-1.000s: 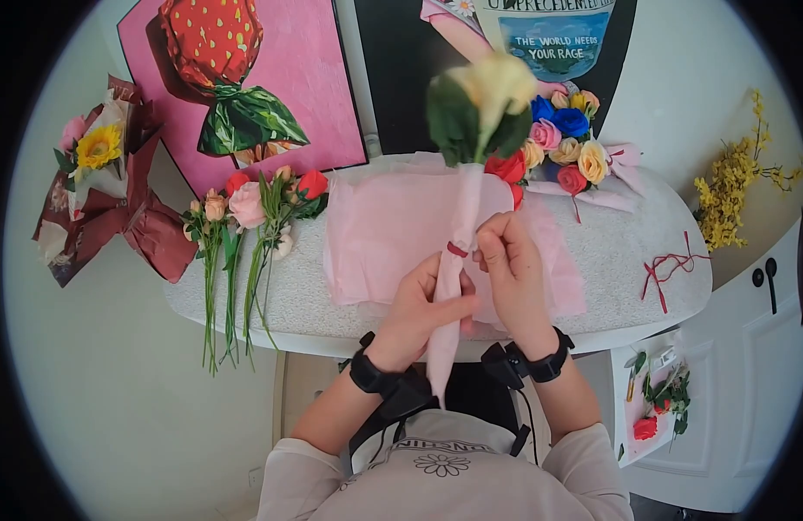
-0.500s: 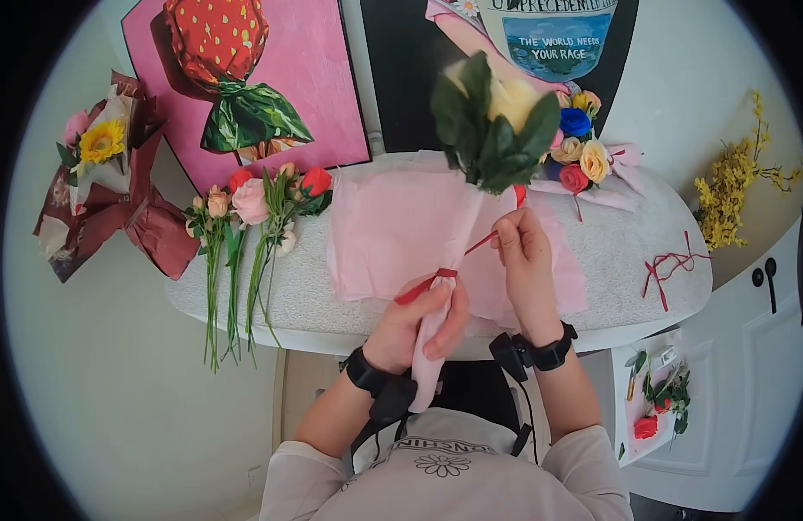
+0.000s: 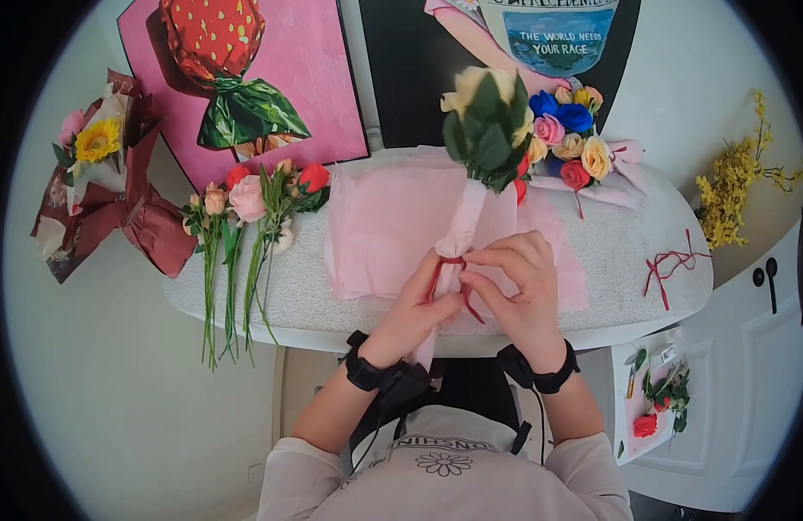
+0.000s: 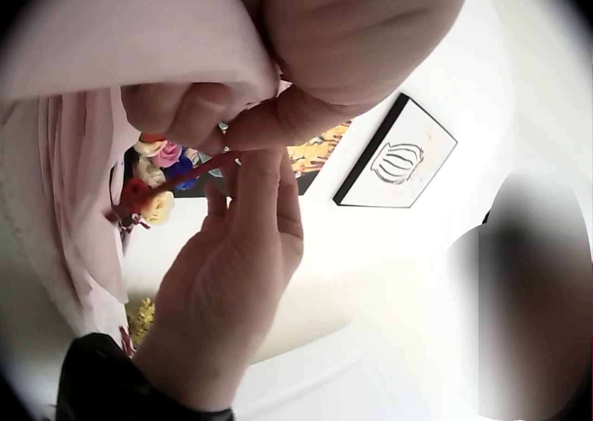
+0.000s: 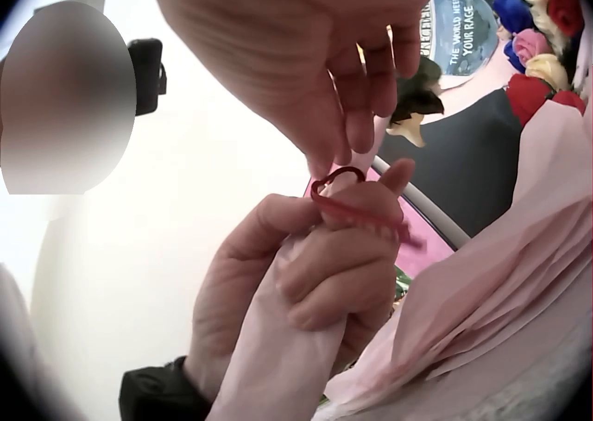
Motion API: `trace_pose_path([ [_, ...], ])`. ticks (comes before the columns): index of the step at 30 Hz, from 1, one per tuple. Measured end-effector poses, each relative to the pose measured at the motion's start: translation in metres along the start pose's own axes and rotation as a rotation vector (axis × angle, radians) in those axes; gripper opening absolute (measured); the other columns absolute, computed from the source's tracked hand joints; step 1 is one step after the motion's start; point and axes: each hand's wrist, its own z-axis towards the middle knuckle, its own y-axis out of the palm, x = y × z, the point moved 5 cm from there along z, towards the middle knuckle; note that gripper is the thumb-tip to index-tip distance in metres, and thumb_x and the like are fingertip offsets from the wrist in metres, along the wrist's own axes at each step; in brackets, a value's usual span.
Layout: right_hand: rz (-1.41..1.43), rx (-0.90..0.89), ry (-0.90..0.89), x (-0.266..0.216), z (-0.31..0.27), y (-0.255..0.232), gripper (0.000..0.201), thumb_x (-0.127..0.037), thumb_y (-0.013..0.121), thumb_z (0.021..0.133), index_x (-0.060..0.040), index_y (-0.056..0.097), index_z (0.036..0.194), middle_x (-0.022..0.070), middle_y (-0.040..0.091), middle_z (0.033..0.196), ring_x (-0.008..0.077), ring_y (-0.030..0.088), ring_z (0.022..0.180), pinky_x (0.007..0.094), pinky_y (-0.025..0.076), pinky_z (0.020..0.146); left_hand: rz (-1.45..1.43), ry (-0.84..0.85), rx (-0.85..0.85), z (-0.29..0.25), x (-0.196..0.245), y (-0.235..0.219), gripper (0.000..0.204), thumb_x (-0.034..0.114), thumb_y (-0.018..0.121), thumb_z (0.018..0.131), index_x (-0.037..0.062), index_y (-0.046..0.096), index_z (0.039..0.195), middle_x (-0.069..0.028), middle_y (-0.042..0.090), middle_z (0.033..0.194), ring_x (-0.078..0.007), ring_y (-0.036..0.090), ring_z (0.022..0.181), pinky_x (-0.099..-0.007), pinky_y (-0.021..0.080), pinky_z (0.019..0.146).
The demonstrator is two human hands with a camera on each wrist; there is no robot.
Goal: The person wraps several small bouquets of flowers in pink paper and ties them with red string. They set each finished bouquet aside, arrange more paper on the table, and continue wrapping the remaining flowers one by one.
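A bundle wrapped in pink paper [image 3: 467,213], with cream roses and green leaves [image 3: 487,130] at its top, stands tilted in front of the person. The left hand [image 3: 416,306] grips the wrapped stem [image 5: 287,333] below the tie, fingers curled round it. A dark red ribbon [image 3: 454,260] circles the narrow part, one end hanging down between the hands. The right hand [image 3: 521,291] pinches the ribbon beside the stem with thumb and fingertips; in the right wrist view the ribbon [image 5: 357,213] loops over the left hand's fingers.
Pink sheets [image 3: 380,226] lie on the white table [image 3: 319,319]. Loose roses [image 3: 245,200] are at the left, beside a brown-wrapped bouquet [image 3: 154,230]. A colourful rose bouquet [image 3: 571,143] lies at the back right, with spare red ribbons [image 3: 671,265] near the right edge.
The bundle's top has swung left and upright. The right hand, which was pulling a ribbon end out to the upper right, has come down and in beside the left hand at the tie.
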Motion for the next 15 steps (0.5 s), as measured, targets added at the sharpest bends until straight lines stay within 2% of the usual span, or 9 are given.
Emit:
trace_pose_path([
  [2, 0.012, -0.013, 0.011, -0.004, -0.001, 0.000, 0.021, -0.013, 0.078, 0.073, -0.0069, 0.065, 0.089, 0.0043, 0.063, 0.084, 0.0236, 0.057, 0.083, 0.0331, 0.043, 0.077, 0.173, 0.149, 0.039, 0.004, -0.005, 0.000, 0.044, -0.003, 0.051, 0.088, 0.0029, 0.043, 0.131, -0.0015, 0.053, 0.101, -0.0063, 0.050, 0.080, -0.0197, 0.041, 0.069],
  [4, 0.181, -0.044, 0.181, 0.002, -0.004, 0.006, 0.024, -0.014, 0.077, 0.076, -0.0064, 0.063, 0.095, 0.0040, 0.063, 0.084, 0.0213, 0.057, 0.082, 0.0318, 0.044, 0.077, 0.207, 0.275, 0.078, 0.007, -0.008, 0.003, 0.042, -0.002, 0.050, 0.091, 0.0031, 0.041, 0.132, -0.0011, 0.052, 0.106, -0.0068, 0.051, 0.087, -0.0208, 0.042, 0.076],
  [7, 0.356, -0.121, 0.332, 0.019, -0.010, 0.015, 0.027, -0.016, 0.074, 0.081, -0.0054, 0.061, 0.102, 0.0040, 0.062, 0.087, 0.0181, 0.058, 0.082, 0.0301, 0.044, 0.077, 0.277, 0.274, 0.090, 0.003, 0.002, 0.005, 0.039, 0.001, 0.050, 0.094, 0.0033, 0.041, 0.132, -0.0029, 0.052, 0.110, -0.0102, 0.052, 0.094, -0.0247, 0.043, 0.085],
  [10, 0.427, -0.155, 0.364, 0.024, -0.012, 0.018, 0.027, -0.018, 0.072, 0.085, -0.0044, 0.059, 0.104, 0.0042, 0.062, 0.091, 0.0162, 0.058, 0.084, 0.0290, 0.044, 0.077, 0.093, -0.009, 0.064, 0.000, -0.002, 0.001, 0.034, 0.004, 0.050, 0.096, 0.0020, 0.043, 0.129, -0.0043, 0.053, 0.114, -0.0129, 0.053, 0.100, -0.0261, 0.042, 0.091],
  [13, 0.441, -0.171, 0.372, 0.021, -0.013, 0.023, 0.027, -0.019, 0.070, 0.087, -0.0038, 0.059, 0.105, 0.0051, 0.061, 0.096, 0.0155, 0.058, 0.085, 0.0284, 0.044, 0.076, 0.304, 0.229, 0.120, 0.003, 0.004, 0.002, 0.025, 0.005, 0.051, 0.098, 0.0013, 0.049, 0.122, -0.0042, 0.057, 0.108, -0.0113, 0.056, 0.095, -0.0246, 0.046, 0.084],
  [15, 0.487, -0.214, 0.408, 0.022, -0.015, 0.028, 0.028, -0.019, 0.069, 0.088, -0.0033, 0.057, 0.108, 0.0059, 0.061, 0.099, 0.0151, 0.058, 0.087, 0.0284, 0.045, 0.077, 0.460, 0.213, 0.174, 0.002, 0.005, -0.002, 0.020, 0.006, 0.055, 0.097, 0.0007, 0.053, 0.116, -0.0033, 0.060, 0.098, -0.0102, 0.058, 0.089, -0.0241, 0.047, 0.079],
])
